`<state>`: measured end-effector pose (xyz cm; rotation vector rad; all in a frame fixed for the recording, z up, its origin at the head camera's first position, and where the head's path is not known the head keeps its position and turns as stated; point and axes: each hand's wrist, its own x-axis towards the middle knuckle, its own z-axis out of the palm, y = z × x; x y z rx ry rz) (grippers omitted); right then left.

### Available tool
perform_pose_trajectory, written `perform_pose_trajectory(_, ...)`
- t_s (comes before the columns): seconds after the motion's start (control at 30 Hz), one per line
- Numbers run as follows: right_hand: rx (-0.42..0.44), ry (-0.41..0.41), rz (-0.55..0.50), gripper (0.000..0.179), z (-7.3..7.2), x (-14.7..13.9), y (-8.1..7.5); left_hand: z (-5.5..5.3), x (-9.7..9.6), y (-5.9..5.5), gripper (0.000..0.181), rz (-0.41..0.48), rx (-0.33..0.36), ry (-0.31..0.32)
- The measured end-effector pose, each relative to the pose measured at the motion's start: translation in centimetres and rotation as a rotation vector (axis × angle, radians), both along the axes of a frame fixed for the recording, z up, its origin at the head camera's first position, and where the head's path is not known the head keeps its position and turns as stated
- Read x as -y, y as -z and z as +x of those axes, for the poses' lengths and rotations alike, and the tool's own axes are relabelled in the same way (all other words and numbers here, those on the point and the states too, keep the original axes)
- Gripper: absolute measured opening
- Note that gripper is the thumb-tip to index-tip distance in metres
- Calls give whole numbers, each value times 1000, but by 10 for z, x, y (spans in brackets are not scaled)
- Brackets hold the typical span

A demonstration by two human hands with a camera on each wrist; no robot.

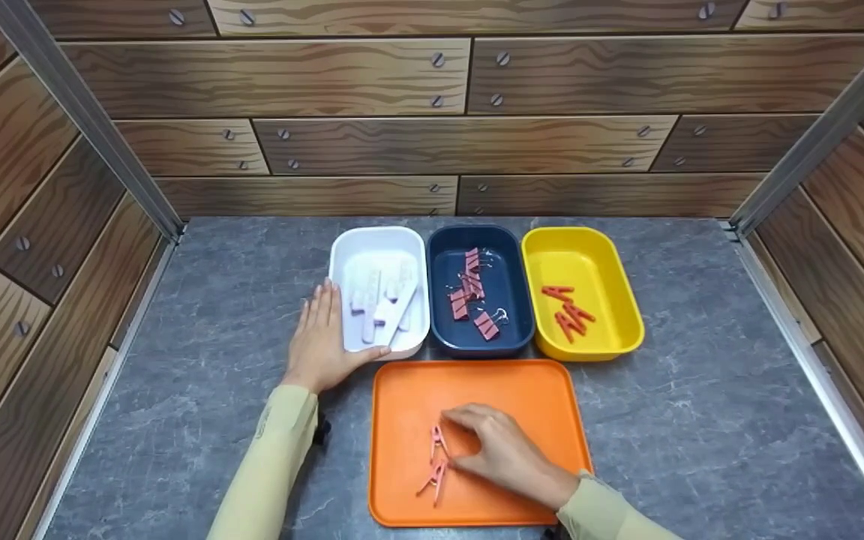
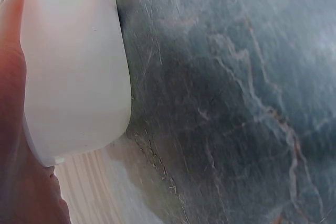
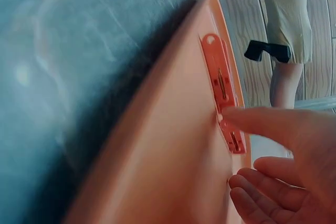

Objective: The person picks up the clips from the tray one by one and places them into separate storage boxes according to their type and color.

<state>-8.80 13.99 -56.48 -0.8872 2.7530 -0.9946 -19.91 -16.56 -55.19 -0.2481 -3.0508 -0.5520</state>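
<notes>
My left hand (image 1: 319, 337) rests along the left side of a white tub (image 1: 418, 330), fingers straight and thumb at the front rim. In the left wrist view, the tub's smooth outer wall (image 2: 79, 72) fills the space beside that hand. Two pinkish-orange clothespins (image 1: 437, 480) lie one behind the other on the left part of an orange tray (image 1: 522, 390). Over the tray, my right hand (image 1: 503, 454) bends its fingers loosely around the right of them, with a gap between thumb and fingers. The right wrist view has a fingertip right at the clothespins (image 3: 214, 59).
White-lilac flat pieces (image 1: 400, 311) lie in the white tub. Beside it, a dark blue tub (image 1: 507, 277) has several pinkish-red binder clips (image 1: 486, 325). A yellow tub (image 1: 612, 300) with several red clothespins (image 1: 558, 292) stands to the right. Wood-patterned walls (image 1: 357, 79) surround the grey table (image 1: 702, 420).
</notes>
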Motion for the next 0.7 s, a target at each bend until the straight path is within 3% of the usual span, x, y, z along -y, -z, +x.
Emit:
perform_pose_trajectory(0.23,-8,78,10,43,-7,3,-1,0,0,-1,136,-1,7,3)
perform_pose_trajectory(0.43,54,83,-10,48,-7,8,-2,-1,-1,-1,136,-15,5,4)
perform_pose_trajectory(0.7,24,65,1,51,-8,12,0,-1,0,1,136,-6,-4,3)
